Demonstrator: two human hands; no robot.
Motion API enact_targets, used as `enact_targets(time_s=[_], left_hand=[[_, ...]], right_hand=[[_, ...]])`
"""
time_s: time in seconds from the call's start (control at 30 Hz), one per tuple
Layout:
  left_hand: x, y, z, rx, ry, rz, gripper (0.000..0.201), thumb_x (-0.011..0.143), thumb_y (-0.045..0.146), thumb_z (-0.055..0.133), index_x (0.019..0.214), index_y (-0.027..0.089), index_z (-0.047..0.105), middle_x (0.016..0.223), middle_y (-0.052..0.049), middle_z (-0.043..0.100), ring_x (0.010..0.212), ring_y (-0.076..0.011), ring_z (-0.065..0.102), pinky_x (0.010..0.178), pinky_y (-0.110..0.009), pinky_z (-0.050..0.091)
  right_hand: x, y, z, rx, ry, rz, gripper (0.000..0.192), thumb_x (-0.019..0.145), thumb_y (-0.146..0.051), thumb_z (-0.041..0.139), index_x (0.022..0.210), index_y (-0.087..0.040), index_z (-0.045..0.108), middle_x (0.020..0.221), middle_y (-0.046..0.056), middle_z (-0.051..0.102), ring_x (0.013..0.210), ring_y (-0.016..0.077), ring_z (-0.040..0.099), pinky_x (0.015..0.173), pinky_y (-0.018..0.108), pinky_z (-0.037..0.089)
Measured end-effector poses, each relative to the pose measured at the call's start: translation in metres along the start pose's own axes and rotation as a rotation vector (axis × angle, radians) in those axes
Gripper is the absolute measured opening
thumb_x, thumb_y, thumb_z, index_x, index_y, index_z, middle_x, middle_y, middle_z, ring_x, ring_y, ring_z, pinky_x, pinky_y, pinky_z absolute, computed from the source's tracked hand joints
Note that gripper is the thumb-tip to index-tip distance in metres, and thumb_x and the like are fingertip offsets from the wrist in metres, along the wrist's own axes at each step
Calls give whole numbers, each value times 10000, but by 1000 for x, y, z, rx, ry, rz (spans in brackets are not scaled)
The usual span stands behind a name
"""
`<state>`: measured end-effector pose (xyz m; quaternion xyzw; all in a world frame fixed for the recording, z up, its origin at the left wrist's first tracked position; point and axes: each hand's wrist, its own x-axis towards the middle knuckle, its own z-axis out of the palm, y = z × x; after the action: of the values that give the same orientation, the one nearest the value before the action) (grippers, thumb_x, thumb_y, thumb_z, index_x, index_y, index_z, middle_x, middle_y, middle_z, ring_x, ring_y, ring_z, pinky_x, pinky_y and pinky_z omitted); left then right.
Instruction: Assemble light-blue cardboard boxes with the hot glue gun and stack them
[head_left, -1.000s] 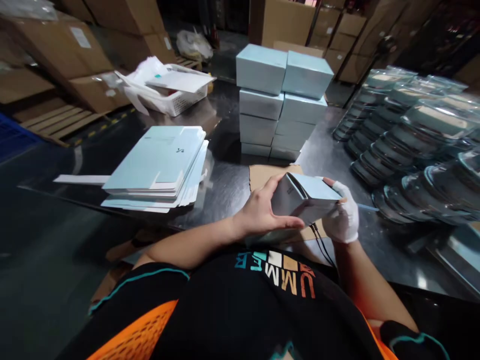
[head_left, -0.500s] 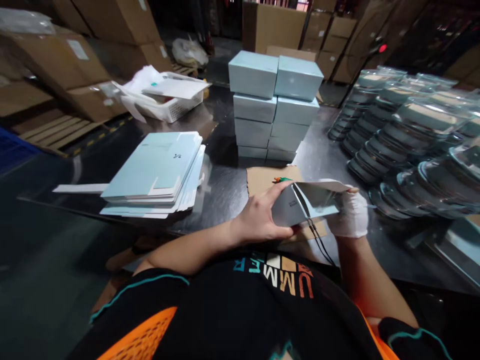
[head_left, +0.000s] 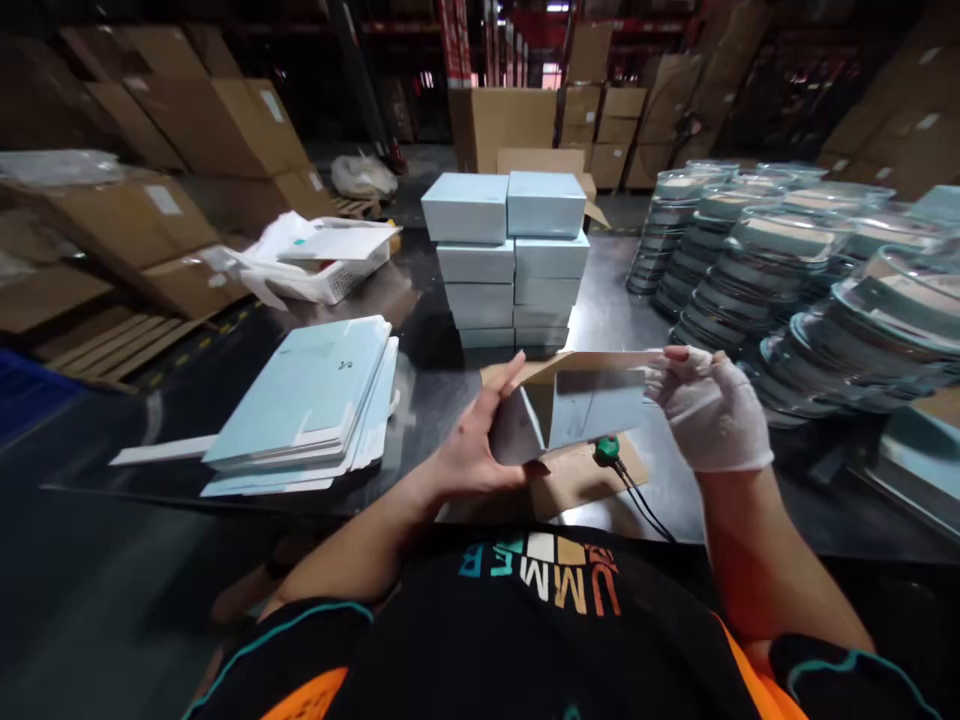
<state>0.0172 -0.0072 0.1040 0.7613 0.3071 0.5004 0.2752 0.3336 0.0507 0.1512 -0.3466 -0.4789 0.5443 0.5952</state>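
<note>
Two hands [head_left: 480,445] holding pale-blue carton [head_left: 585,405], flaps open, half-folded

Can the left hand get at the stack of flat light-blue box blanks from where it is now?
Probably yes, once freed. The left hand now holds the half-folded box together with the gloved right hand. The flat blanks lie on its own side of the table, with nothing between.
</note>
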Motion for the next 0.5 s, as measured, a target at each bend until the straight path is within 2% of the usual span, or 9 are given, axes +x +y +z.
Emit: enact_targets(time_s=[0.1, 0.17, 0.23, 0.37, 0.5], left_hand=[[-1, -7, 3, -20, 111, 53, 1307, 765, 515, 1013, 1772, 312, 206, 1472, -161, 687, 1293, -338, 738, 1130, -501, 605], [-1, -9, 5, -16, 158, 65, 1272, 760, 513, 1018, 1736, 311, 226, 1421, -150, 687, 1233, -312, 751, 1068, -464, 625], [-1, -9, 8, 10, 190, 93, 1209, 761, 502, 1019, 1679, 317, 254, 1410, -144, 669, 1232, -307, 748, 1052, -457, 627], [-6, -9, 12, 70, 246, 133, 1087, 712, 483, 1047, 1534, 313, 358, 1437, -152, 612, 1225, -304, 745, 1032, -440, 626], [-6, -6, 12, -8, 287, 102, 1009, 705, 507, 1042, 1473, 311, 417, 1412, -132, 640, 1191, -290, 750, 1016, -434, 624]], right_hand=[[-7, 13, 1, 52, 73, 13, 381, 721, -591, 954, 833, -283, 760, 812, -3, 741, 719, 182, 676, 694, 326, 598], [-11, 23, 4, -4, 65, 29, 443, 676, -616, 974, 853, -261, 778, 779, 1, 723, 688, 174, 650, 655, 309, 568], [-16, 27, 9, -83, 33, 28, 467, 695, -609, 974, 930, -246, 799, 841, 16, 747, 744, 182, 672, 691, 310, 575], [-25, 27, 20, -194, -77, -15, 488, 759, -606, 951, 1061, -270, 768, 996, 32, 780, 918, 218, 722, 858, 344, 613], [-30, 33, 25, -239, -94, -57, 711, 735, -765, 920, 1237, -315, 694, 1217, 71, 783, 1088, 280, 745, 945, 399, 636]])
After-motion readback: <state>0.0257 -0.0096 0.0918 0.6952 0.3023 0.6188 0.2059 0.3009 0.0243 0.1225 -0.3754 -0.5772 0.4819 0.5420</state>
